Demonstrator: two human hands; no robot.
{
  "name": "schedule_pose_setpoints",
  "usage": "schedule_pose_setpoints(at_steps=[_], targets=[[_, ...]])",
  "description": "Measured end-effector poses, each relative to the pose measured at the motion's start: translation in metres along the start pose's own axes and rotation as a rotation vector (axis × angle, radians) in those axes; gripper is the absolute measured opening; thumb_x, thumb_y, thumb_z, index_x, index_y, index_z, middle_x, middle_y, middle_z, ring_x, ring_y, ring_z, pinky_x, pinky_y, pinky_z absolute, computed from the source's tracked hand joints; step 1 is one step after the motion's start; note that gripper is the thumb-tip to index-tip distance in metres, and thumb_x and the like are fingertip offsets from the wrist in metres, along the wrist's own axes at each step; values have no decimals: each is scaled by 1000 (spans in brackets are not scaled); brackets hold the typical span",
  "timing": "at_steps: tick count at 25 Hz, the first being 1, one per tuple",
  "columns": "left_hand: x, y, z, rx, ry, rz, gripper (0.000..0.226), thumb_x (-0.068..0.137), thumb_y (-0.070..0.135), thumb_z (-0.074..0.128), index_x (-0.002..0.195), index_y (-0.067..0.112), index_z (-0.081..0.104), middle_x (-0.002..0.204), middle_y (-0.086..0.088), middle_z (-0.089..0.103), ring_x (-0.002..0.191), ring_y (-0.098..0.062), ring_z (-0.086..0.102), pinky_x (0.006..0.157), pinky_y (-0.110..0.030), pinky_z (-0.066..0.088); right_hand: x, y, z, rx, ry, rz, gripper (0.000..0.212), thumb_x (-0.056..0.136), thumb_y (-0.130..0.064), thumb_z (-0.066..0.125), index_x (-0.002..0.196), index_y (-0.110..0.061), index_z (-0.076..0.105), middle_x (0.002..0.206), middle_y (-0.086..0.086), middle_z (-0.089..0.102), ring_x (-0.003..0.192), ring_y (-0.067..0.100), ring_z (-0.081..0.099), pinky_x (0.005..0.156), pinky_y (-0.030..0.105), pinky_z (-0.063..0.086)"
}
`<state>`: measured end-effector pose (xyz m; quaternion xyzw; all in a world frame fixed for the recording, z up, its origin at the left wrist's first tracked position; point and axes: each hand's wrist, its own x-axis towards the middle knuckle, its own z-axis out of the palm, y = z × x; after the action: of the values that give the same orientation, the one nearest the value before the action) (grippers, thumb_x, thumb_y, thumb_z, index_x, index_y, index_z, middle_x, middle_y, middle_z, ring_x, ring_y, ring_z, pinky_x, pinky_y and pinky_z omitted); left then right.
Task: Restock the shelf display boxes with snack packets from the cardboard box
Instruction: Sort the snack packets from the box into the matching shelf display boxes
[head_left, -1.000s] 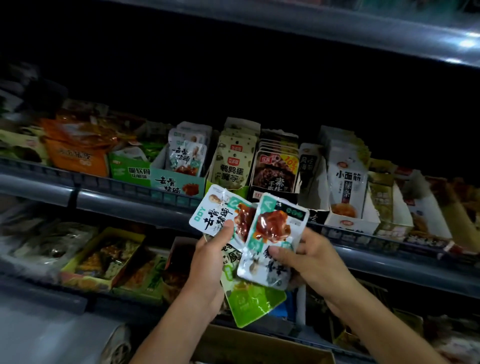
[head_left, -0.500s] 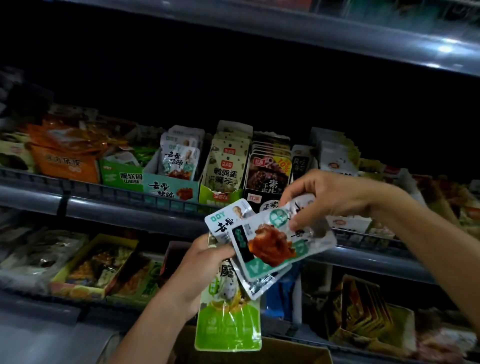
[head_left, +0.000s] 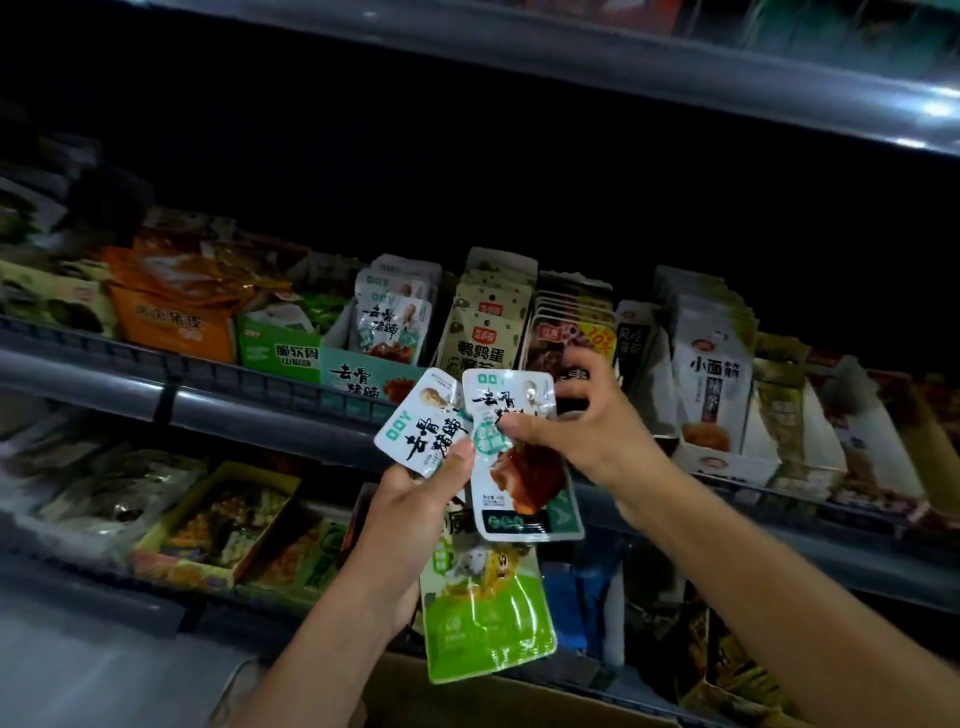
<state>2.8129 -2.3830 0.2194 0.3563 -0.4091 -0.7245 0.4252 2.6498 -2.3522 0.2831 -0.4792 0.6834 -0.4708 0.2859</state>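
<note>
At the centre of the frame we see a white-and-teal snack packet (head_left: 519, 462) held upright, pinched by the right hand (head_left: 582, 426) at its upper half. The left hand (head_left: 415, 499) grips a second white packet (head_left: 423, 423) and a green packet (head_left: 483, 608) hanging below. Just above and left sits the matching teal display box (head_left: 363, 371) on the shelf (head_left: 218, 410). The cardboard box (head_left: 467, 696) shows at the bottom edge.
</note>
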Motion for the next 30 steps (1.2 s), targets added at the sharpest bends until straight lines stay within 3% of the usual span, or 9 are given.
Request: schedule_pose_setpoints(at_steps=[3, 5, 12, 15, 19, 22, 25, 28, 30], targets=[[-3, 1, -5, 53, 58, 67, 21, 83, 33, 76, 100, 26, 66, 76, 19, 75, 70, 2, 70, 58, -18, 52, -5, 14, 25, 250, -42, 172, 59, 74, -31, 84, 125, -15, 58, 106, 3, 73, 93, 23, 72, 82, 37, 59], [-2, 4, -12, 70, 110, 79, 27, 78, 38, 78, 101, 29, 68, 82, 18, 76, 82, -3, 71, 63, -21, 52, -6, 11, 32, 209, -111, 153, 39, 79, -16, 80, 115, -13, 65, 99, 4, 76, 89, 21, 73, 77, 34, 59], [1, 11, -28, 30, 137, 32, 21, 85, 38, 73, 103, 27, 71, 81, 13, 77, 73, -5, 74, 57, -21, 54, 6, -22, 33, 45, -266, 246, 37, 75, 0, 78, 109, -3, 62, 88, 19, 75, 80, 32, 72, 63, 40, 61], [1, 21, -36, -15, 148, 59, 17, 90, 36, 68, 103, 25, 71, 83, 11, 77, 71, -4, 72, 51, -18, 51, 8, -23, 40, 147, -237, 287, 40, 73, -5, 79, 110, -1, 65, 91, 16, 76, 84, 29, 73, 63, 36, 59], [0, 28, -46, 7, 114, 116, 10, 95, 28, 65, 101, 24, 71, 79, 16, 76, 71, 2, 71, 55, -16, 53, 8, -25, 45, 145, -330, 254, 32, 79, -27, 73, 105, -8, 69, 98, 10, 76, 88, 21, 73, 88, 40, 53], [-1, 31, -52, 78, 56, 135, 11, 96, 24, 64, 102, 24, 73, 91, 11, 78, 85, -5, 73, 67, -22, 56, 3, -35, 61, -67, -409, 180, 27, 88, -40, 63, 103, -18, 68, 95, -1, 77, 90, 12, 71, 83, 27, 49], [-3, 35, -59, 44, 99, 156, 12, 96, 31, 62, 100, 27, 72, 90, 16, 76, 81, 0, 70, 68, -25, 54, 8, -52, 62, -39, -464, 160, 14, 87, -28, 63, 96, -18, 67, 90, -4, 77, 83, 7, 71, 75, 22, 50], [-2, 37, -67, -48, 200, 147, 10, 96, 35, 62, 100, 30, 69, 80, 15, 76, 71, -2, 72, 59, -24, 54, 39, -60, 60, 124, -196, 106, 23, 83, -25, 66, 102, -11, 67, 107, 6, 75, 99, 22, 69, 94, 41, 51], [0, 36, -71, -110, 280, 132, 13, 95, 35, 64, 105, 28, 68, 85, 6, 77, 76, -13, 75, 62, -32, 59, 66, -66, 67, 189, 92, -6, 27, 89, -27, 68, 112, -15, 63, 114, 2, 70, 106, 18, 62, 101, 39, 43]])
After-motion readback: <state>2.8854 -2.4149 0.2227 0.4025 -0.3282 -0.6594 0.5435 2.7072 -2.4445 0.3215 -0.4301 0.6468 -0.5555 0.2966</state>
